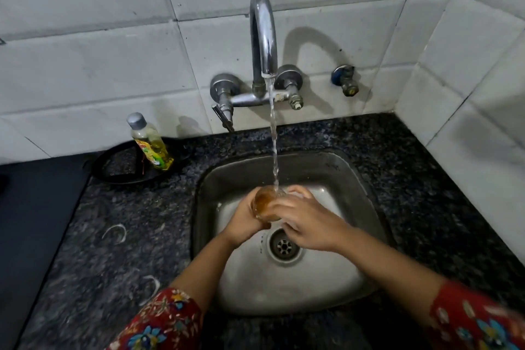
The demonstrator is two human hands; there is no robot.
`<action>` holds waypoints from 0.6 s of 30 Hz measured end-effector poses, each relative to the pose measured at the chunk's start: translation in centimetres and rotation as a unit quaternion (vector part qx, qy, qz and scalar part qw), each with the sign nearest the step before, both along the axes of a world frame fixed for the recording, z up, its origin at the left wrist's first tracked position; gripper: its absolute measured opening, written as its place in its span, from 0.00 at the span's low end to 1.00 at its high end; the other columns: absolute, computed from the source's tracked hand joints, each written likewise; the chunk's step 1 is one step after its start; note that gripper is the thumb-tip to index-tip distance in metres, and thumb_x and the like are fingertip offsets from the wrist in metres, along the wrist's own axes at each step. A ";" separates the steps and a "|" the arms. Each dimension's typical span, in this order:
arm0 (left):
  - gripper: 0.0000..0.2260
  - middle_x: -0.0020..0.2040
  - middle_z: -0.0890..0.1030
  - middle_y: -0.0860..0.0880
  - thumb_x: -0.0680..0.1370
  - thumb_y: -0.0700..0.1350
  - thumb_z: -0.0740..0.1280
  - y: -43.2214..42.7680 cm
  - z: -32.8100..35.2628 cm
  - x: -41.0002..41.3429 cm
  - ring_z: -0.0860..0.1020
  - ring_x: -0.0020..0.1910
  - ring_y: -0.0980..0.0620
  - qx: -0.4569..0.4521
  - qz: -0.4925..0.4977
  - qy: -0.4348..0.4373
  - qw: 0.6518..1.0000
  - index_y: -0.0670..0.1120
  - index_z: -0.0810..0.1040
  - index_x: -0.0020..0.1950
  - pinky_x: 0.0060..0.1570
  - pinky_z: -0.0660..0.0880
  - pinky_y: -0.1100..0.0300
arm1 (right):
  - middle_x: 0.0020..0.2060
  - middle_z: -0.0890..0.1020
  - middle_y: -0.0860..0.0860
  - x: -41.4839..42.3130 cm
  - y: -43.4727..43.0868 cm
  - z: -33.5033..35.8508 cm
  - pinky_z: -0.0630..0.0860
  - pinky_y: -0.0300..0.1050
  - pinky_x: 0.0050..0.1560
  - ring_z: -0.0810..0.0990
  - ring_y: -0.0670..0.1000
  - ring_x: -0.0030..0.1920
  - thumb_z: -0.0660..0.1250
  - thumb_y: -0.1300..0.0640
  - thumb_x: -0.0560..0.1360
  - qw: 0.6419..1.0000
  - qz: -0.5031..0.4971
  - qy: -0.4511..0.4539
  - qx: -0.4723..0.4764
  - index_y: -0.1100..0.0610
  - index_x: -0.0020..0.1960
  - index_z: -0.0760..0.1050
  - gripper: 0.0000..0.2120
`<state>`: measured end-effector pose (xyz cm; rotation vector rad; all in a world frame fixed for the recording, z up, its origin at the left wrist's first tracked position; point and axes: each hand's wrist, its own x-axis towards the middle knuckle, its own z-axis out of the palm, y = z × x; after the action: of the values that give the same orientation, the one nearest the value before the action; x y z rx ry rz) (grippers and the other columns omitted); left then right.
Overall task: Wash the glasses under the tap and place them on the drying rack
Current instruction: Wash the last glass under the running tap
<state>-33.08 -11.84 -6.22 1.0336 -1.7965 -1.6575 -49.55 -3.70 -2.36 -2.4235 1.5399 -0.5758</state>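
Over the steel sink (355, 179), you hold the glass (265, 202) between both hands, directly above the basin and just behind the drain (284, 246). Your left hand (244, 221) wraps it from the left, fingers curled round its underside. Your right hand (306, 224) grips it from the right, fingers bent over its far end. The glass looks amber and lies tilted on its side between your palms, one round end turned up and to the left. Water (274, 150) falls from the tap (264, 37) and strikes the top of the glass, close to your right fingertips. On the dark speckled desk (113, 236) to the left, well apart from your hands, a bottle (150, 145) of yellow liquid stands on a black ring (122, 167).
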 end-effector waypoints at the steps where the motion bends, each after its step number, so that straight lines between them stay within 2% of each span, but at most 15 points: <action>1: 0.25 0.49 0.79 0.48 0.63 0.22 0.67 -0.4 -0.1 0.1 0.79 0.46 0.63 -0.010 -0.013 -0.013 1.000 0.38 0.73 0.58 0.42 0.76 0.66 | 0.59 0.79 0.46 0.0 -0.7 -0.1 0.55 0.53 0.73 0.74 0.47 0.62 0.69 0.62 0.67 0.994 0.045 0.100 0.000 0.49 0.62 0.75 0.24; 3: 0.25 0.48 0.79 0.49 0.60 0.26 0.68 -1.1 -0.1 0.0 0.79 0.46 0.62 -0.028 -0.041 -0.036 0.998 0.38 0.74 0.56 0.44 0.75 0.67 | 0.57 0.81 0.52 0.2 -2.6 -0.4 0.46 0.53 0.75 0.76 0.53 0.62 0.67 0.60 0.70 0.974 0.074 0.212 0.010 0.53 0.60 0.77 0.19; 4: 0.25 0.48 0.79 0.49 0.60 0.26 0.68 -1.2 0.0 -0.2 0.79 0.46 0.62 -0.036 -0.043 -0.049 0.997 0.38 0.74 0.56 0.44 0.75 0.68 | 0.57 0.81 0.54 0.9 -3.3 -0.2 0.41 0.51 0.75 0.74 0.56 0.63 0.63 0.59 0.74 0.959 0.077 0.273 0.026 0.56 0.60 0.77 0.15; 5: 0.25 0.47 0.79 0.50 0.60 0.24 0.68 -1.1 -0.1 -0.4 0.79 0.45 0.61 -0.043 -0.029 -0.058 0.997 0.38 0.74 0.56 0.42 0.74 0.70 | 0.57 0.80 0.55 1.6 -4.1 0.1 0.39 0.52 0.75 0.72 0.57 0.65 0.58 0.60 0.77 0.934 0.081 0.346 0.023 0.56 0.58 0.77 0.14; 6: 0.25 0.46 0.79 0.49 0.61 0.22 0.67 -0.9 -0.2 -0.6 0.79 0.44 0.60 -0.051 0.001 -0.059 0.997 0.38 0.75 0.56 0.41 0.74 0.71 | 0.57 0.79 0.54 2.2 -4.9 0.6 0.42 0.54 0.76 0.71 0.56 0.64 0.56 0.61 0.78 0.913 0.064 0.399 0.055 0.55 0.57 0.77 0.13; 7: 0.24 0.46 0.79 0.48 0.62 0.22 0.67 -0.7 -0.3 -0.7 0.78 0.43 0.60 -0.064 0.037 -0.047 0.996 0.37 0.75 0.55 0.41 0.74 0.71 | 0.58 0.79 0.53 2.7 -5.6 1.0 0.51 0.53 0.75 0.72 0.55 0.63 0.56 0.61 0.78 0.912 0.047 0.402 0.071 0.54 0.56 0.76 0.13; 9: 0.21 0.48 0.80 0.45 0.64 0.25 0.71 -0.3 -0.7 -1.0 0.78 0.44 0.61 -0.092 0.089 -0.019 0.992 0.37 0.75 0.55 0.45 0.73 0.71 | 0.58 0.77 0.54 3.3 -6.2 1.1 0.69 0.47 0.58 0.74 0.56 0.59 0.57 0.63 0.75 0.926 0.065 0.352 0.115 0.53 0.51 0.75 0.11; 10: 0.21 0.48 0.80 0.45 0.64 0.26 0.72 -0.3 -0.8 -1.0 0.78 0.45 0.62 -0.097 0.098 -0.017 0.990 0.37 0.76 0.55 0.46 0.74 0.70 | 0.58 0.76 0.55 3.6 -6.0 1.4 0.70 0.46 0.50 0.75 0.57 0.58 0.58 0.64 0.74 0.930 0.085 0.342 0.106 0.52 0.48 0.73 0.10; 11: 0.21 0.48 0.81 0.46 0.64 0.25 0.71 -0.3 -0.7 -1.0 0.79 0.45 0.63 -0.095 0.095 -0.017 0.991 0.38 0.75 0.55 0.46 0.74 0.69 | 0.57 0.76 0.55 3.6 -5.6 1.7 0.71 0.46 0.49 0.75 0.57 0.58 0.58 0.65 0.73 0.945 0.078 0.297 0.110 0.51 0.47 0.73 0.10; 12: 0.23 0.47 0.81 0.48 0.63 0.23 0.70 -0.4 -0.7 -0.7 0.79 0.44 0.64 -0.079 0.080 -0.020 0.993 0.38 0.75 0.55 0.45 0.75 0.68 | 0.57 0.76 0.55 3.2 -5.3 1.4 0.73 0.48 0.54 0.75 0.57 0.58 0.59 0.65 0.73 0.957 0.048 0.259 0.126 0.52 0.49 0.74 0.10; 13: 0.25 0.46 0.81 0.49 0.62 0.21 0.67 -0.4 -0.5 -0.5 0.79 0.43 0.63 -0.059 0.057 -0.023 0.996 0.38 0.75 0.56 0.43 0.76 0.67 | 0.57 0.77 0.55 2.5 -5.2 1.1 0.70 0.51 0.62 0.75 0.57 0.59 0.60 0.64 0.74 0.950 0.063 0.279 0.124 0.54 0.52 0.74 0.10; 14: 0.27 0.46 0.80 0.50 0.62 0.19 0.65 -0.4 -0.4 -0.3 0.80 0.42 0.63 -0.038 0.030 -0.031 0.998 0.39 0.74 0.56 0.41 0.77 0.67 | 0.56 0.78 0.55 1.7 -4.8 1.0 0.65 0.53 0.68 0.75 0.56 0.60 0.62 0.63 0.75 0.936 0.106 0.294 0.164 0.55 0.54 0.75 0.10; 15: 0.28 0.45 0.80 0.51 0.62 0.18 0.64 -0.3 -0.3 -0.1 0.80 0.41 0.63 -0.016 0.005 -0.037 0.999 0.42 0.74 0.56 0.39 0.77 0.66 | 0.55 0.80 0.55 0.8 -4.6 0.7 0.63 0.53 0.69 0.76 0.56 0.59 0.65 0.61 0.74 0.938 0.134 0.247 0.201 0.57 0.56 0.76 0.11; 16: 0.29 0.45 0.80 0.52 0.62 0.19 0.64 -0.3 -0.4 -0.1 0.80 0.41 0.63 0.002 -0.009 -0.044 0.999 0.44 0.74 0.56 0.38 0.78 0.66 | 0.56 0.80 0.57 0.1 -4.5 0.5 0.64 0.52 0.69 0.77 0.56 0.59 0.68 0.60 0.72 0.952 0.135 0.203 0.185 0.59 0.57 0.76 0.14; 18: 0.28 0.45 0.79 0.52 0.63 0.20 0.65 0.1 -0.4 -0.6 0.80 0.40 0.65 0.013 -0.001 -0.047 0.999 0.44 0.74 0.56 0.38 0.77 0.66 | 0.58 0.79 0.56 0.1 -4.6 -0.1 0.66 0.48 0.66 0.75 0.56 0.61 0.64 0.58 0.73 0.953 0.081 0.254 0.143 0.58 0.61 0.75 0.16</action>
<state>-33.68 -11.72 -6.62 1.1388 -1.8400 -1.6624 -49.46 -8.29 -2.47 -2.5420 1.4374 0.3117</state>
